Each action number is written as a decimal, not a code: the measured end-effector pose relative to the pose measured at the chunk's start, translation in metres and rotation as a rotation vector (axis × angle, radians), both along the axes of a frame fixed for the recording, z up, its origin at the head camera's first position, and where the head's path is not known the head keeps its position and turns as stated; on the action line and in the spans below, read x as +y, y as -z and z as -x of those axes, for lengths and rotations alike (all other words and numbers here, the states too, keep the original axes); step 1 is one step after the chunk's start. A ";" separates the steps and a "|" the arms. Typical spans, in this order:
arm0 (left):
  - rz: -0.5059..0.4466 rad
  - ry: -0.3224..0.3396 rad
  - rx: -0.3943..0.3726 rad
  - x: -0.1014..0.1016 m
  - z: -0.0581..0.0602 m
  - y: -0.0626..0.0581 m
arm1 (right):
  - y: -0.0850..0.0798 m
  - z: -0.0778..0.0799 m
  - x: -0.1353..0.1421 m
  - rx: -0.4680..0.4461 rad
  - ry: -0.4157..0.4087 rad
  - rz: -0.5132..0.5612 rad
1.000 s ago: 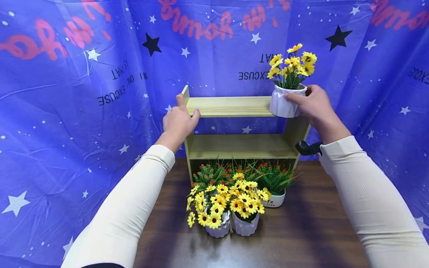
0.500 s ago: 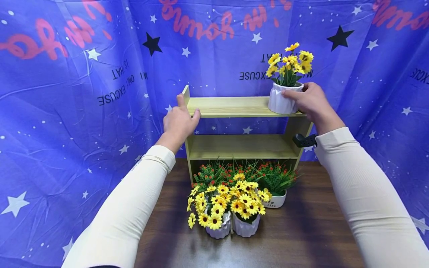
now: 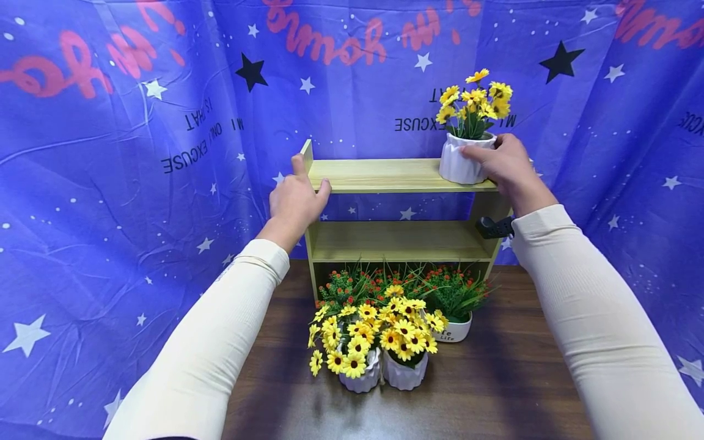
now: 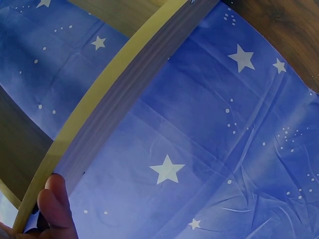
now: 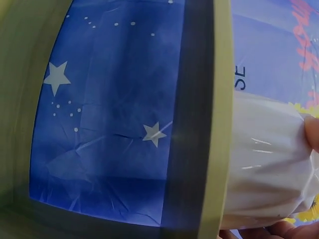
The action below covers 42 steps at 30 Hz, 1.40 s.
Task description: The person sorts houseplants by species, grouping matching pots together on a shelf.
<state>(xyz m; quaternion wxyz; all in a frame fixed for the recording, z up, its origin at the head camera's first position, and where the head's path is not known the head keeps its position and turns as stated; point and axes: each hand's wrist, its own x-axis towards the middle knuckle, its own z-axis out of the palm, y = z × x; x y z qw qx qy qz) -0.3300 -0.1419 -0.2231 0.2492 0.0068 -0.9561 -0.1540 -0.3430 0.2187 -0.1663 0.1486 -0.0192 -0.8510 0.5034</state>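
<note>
Right hand holds a white pot [image 3: 458,168] at the top board's end

The right hand [image 3: 511,166] pinches the pot near its rim, thumb [image 3: 474,152] on the near wall and other fingers beneath or behind; a rim hold probably leaves the yellow flowers [image 3: 474,101] uncrushed above it; the pot stands upright just left of that hand, its base seemingly on the top board [image 3: 379,174], though the wrist views do not settle whether its full weight rests there.

The left hand [image 3: 297,198] grips the shelf's side panel [image 4: 119,74] at the opposite end, fingers [image 4: 56,201] along the outer face; this likely braces the light-looking frame.

Below and between both hands, two flowerpots, one on the left [image 3: 360,382], one on the right [image 3: 406,374], stand on the table [image 3: 478,391]; behind them, a lettered planter [image 3: 458,332] holds red-dotted greenery [image 3: 448,293], perhaps set low because its leaves spread widely.
</note>
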 end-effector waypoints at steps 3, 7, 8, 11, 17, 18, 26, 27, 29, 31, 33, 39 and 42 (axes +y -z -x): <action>0.005 -0.002 0.004 0.001 -0.001 0.000 | 0.002 0.000 -0.001 0.013 0.011 0.027; 0.007 -0.004 0.006 0.001 -0.001 -0.001 | 0.005 -0.003 -0.003 0.035 0.023 0.066; 0.007 -0.003 0.005 0.001 -0.001 -0.001 | 0.006 -0.005 -0.003 0.040 0.023 0.078; 0.006 -0.002 -0.002 0.001 -0.001 -0.001 | 0.009 -0.010 -0.004 0.073 0.024 0.116; 0.008 -0.010 -0.008 0.001 0.000 0.000 | 0.018 -0.035 -0.001 0.194 0.039 0.137; 0.009 -0.010 -0.010 0.001 0.001 0.000 | 0.020 -0.040 0.000 0.215 0.042 0.145; 0.009 -0.014 -0.014 0.001 0.001 0.000 | 0.061 -0.071 0.005 0.364 0.019 0.196; 0.009 -0.015 -0.015 0.002 0.001 0.000 | 0.068 -0.075 0.006 0.376 0.018 0.199; 0.007 -0.015 -0.011 0.001 0.001 0.000 | 0.082 -0.083 0.007 0.388 0.019 0.191; 0.008 -0.015 -0.009 0.001 0.002 0.000 | 0.096 -0.090 0.008 0.390 0.025 0.178; 0.009 -0.017 -0.014 0.001 0.001 0.000 | 0.109 -0.098 0.009 0.384 0.031 0.176; 0.006 -0.014 -0.016 0.002 0.002 0.001 | 0.147 -0.116 0.011 0.373 0.014 0.204; 0.006 -0.010 -0.006 0.002 0.003 0.001 | 0.164 -0.124 0.010 0.369 0.011 0.201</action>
